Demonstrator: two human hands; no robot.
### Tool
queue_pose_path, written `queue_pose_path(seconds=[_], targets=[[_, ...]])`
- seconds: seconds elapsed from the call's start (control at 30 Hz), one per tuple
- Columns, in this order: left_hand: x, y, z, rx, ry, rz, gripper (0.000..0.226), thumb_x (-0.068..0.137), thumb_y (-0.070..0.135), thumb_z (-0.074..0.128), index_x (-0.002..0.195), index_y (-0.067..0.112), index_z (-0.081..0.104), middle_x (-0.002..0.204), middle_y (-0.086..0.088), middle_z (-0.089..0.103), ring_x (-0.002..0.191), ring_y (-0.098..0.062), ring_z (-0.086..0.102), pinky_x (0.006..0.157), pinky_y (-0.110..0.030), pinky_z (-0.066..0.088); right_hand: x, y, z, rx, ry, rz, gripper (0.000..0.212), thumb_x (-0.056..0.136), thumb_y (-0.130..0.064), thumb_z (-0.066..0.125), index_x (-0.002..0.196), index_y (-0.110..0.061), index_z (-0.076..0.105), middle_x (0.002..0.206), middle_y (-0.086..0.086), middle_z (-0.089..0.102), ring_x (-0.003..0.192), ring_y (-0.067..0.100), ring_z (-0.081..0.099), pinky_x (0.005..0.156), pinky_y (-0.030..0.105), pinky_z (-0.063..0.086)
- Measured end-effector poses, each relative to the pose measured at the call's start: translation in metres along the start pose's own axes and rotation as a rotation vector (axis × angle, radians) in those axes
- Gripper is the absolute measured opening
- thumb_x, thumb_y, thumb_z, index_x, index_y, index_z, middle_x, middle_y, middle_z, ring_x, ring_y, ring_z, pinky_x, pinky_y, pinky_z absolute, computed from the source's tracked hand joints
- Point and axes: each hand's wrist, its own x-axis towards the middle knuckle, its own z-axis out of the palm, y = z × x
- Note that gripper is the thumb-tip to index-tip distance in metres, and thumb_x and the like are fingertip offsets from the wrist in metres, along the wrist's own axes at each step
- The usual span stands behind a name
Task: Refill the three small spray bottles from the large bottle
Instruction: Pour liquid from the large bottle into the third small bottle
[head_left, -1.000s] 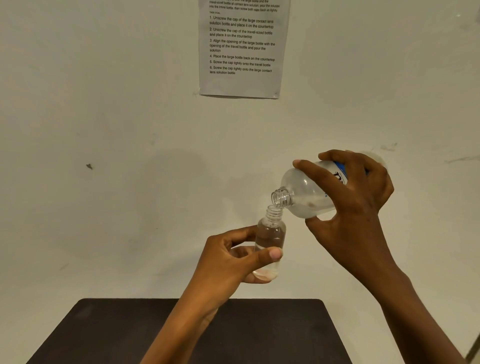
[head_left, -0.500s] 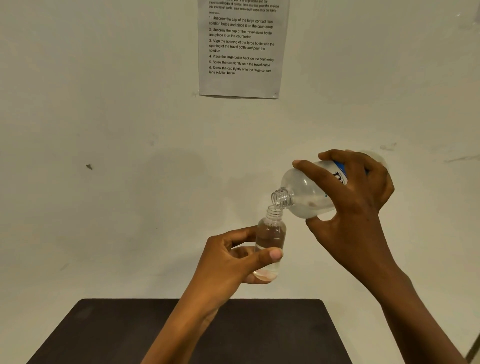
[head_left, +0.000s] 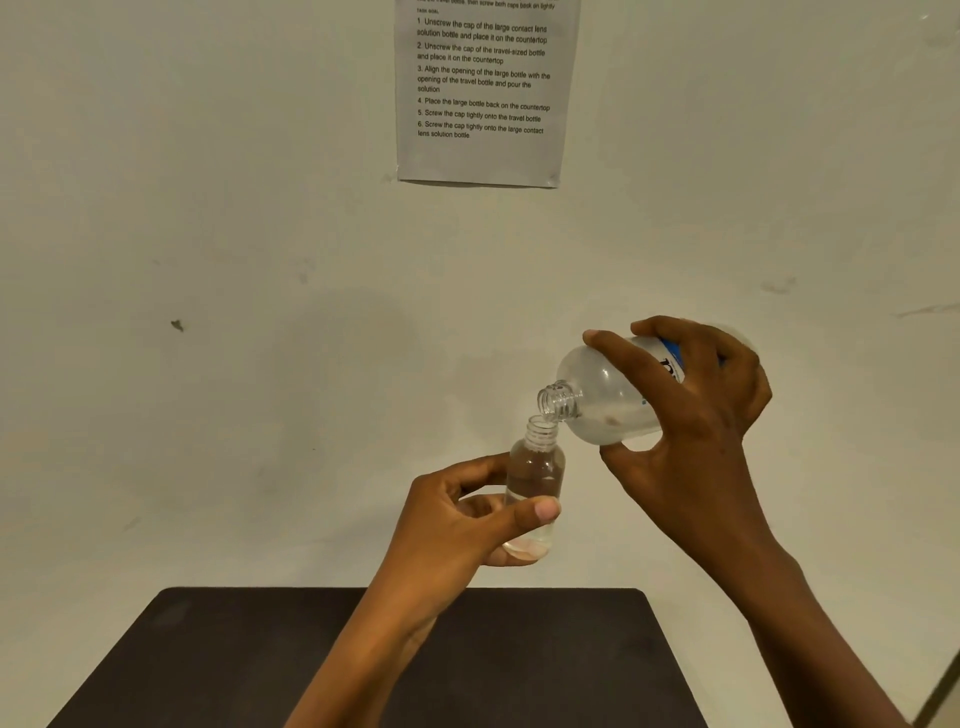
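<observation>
1. I am holding a small bottle (head_left: 535, 467) in my left hand (head_left: 457, 525), pinching its lower half between my thumb in front and my curled fingers behind.
2. The small bottle is standing upright in the air, uncapped, with its open threaded neck pointing up. It is clear, and I cannot tell how high the liquid inside is sitting.
3. I am gripping the large bottle (head_left: 602, 395) with my right hand (head_left: 696, 415), wrapping my fingers over the top of its body and bracing my thumb underneath.
4. The large bottle is tilting steeply, with its open neck pointing down and to the left. Its mouth is hanging just above the right edge of the small bottle's mouth, and I cannot tell whether the two rims are touching.
5. A little clear liquid is pooling in the lower side of the large bottle near its shoulder. A blue and white label is showing between my fingers.
6. Both bottles are hanging in front of the pale wall (head_left: 208, 260), above and beyond the far edge of the dark table (head_left: 260, 665).
7. A printed sheet of paper (head_left: 483, 88) with numbered steps is hanging on the wall, high above my hands.
</observation>
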Motion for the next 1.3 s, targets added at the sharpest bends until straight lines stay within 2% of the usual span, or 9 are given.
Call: queue_pose_path(seconds=[0.2,0.37,0.5,0.57,0.67,0.77,0.87,1.13,1.3], targets=[[-0.005,-0.026,-0.006,-0.005,0.046,-0.037,0.039,0.057,0.031,0.077,0.094,0.036,0.066,0.105,0.006,0.069,0.094,-0.017,0.067,0.075,-0.038,0.059,-0.027,0.002,0.024,0.062,-0.06,0.062,0.078,0.06,-0.027,0.071,0.127,-0.044,0.034,0.125,-0.001,0.041,0.121,0.022,0.027,0.095,0.053,0.035],[-0.014,-0.059,-0.012,0.057,0.091,-0.074,0.036,0.068,0.025,0.076,0.098,0.039,0.062,0.11,0.009,0.066,0.104,-0.015,0.062,0.082,-0.031,0.057,-0.061,0.003,0.046,0.128,-0.156,0.153,0.074,0.057,-0.038,0.07,0.123,-0.041,0.038,0.12,-0.001,0.047,0.115,0.019,0.032,0.093,0.042,0.03],[-0.03,-0.085,-0.017,0.076,0.158,-0.105,0.033,0.068,0.018,0.078,0.093,0.037,0.066,0.092,0.019,0.072,0.093,0.0,0.065,0.07,-0.009,0.049,-0.083,0.001,0.053,0.293,-0.43,0.369,0.076,0.052,-0.042,0.072,0.122,-0.045,0.043,0.125,0.001,0.049,0.118,0.024,0.039,0.096,0.033,0.025],[-0.038,-0.1,-0.023,0.073,0.205,-0.14,0.033,0.067,0.016,0.078,0.088,0.039,0.066,0.083,0.025,0.071,0.086,0.007,0.065,0.064,-0.004,0.046,-0.099,0.011,0.063,0.424,-0.607,0.52,0.084,0.052,-0.038,0.083,0.127,-0.035,0.045,0.132,0.002,0.047,0.122,0.025,0.04,0.104,0.041,0.031],[-0.049,-0.126,-0.035,0.06,0.275,-0.206,0.036,0.068,0.014,0.078,0.087,0.04,0.063,0.078,0.027,0.07,0.082,0.01,0.065,0.062,-0.003,0.047,-0.13,0.029,0.08,0.575,-0.715,0.687,0.088,0.048,-0.044,0.08,0.126,-0.025,0.045,0.13,0.003,0.051,0.117,0.025,0.049,0.099,0.041,0.042],[-0.063,-0.161,-0.047,0.1,0.35,-0.258,0.038,0.071,0.007,0.075,0.095,0.034,0.061,0.082,0.022,0.068,0.079,0.013,0.063,0.062,-0.003,0.047,-0.173,0.046,0.096,0.655,-0.797,0.813,0.08,0.055,-0.023,0.088,0.124,-0.02,0.046,0.122,0.002,0.055,0.11,0.021,0.054,0.093,0.035,0.046],[-0.079,-0.202,-0.056,0.179,0.386,-0.345,0.043,0.072,0.008,0.074,0.112,0.021,0.061,0.099,0.008,0.068,0.09,-0.001,0.065,0.074,-0.013,0.051,-0.219,0.055,0.11,0.648,-0.879,0.9,0.068,0.06,-0.01,0.084,0.117,-0.02,0.049,0.114,0.001,0.058,0.107,0.022,0.057,0.091,0.036,0.048],[-0.104,-0.282,-0.062,0.321,0.357,-0.633,0.044,0.076,0.001,0.069,0.118,0.003,0.057,0.113,-0.013,0.064,0.108,-0.023,0.059,0.095,-0.031,0.043,-0.29,0.057,0.125,0.517,-0.904,1.1,0.059,0.062,0.0,0.078,0.109,-0.016,0.046,0.103,0.004,0.058,0.094,0.019,0.058,0.071,0.023,0.045],[-0.1,-0.298,-0.064,0.373,0.367,-0.61,0.04,0.077,0.005,0.069,0.116,0.008,0.06,0.109,-0.007,0.066,0.101,-0.015,0.058,0.09,-0.025,0.041,-0.307,0.059,0.125,0.482,-0.889,1.136,0.065,0.063,0.0,0.077,0.113,-0.018,0.041,0.106,0.005,0.054,0.094,0.018,0.054,0.073,0.023,0.042]])
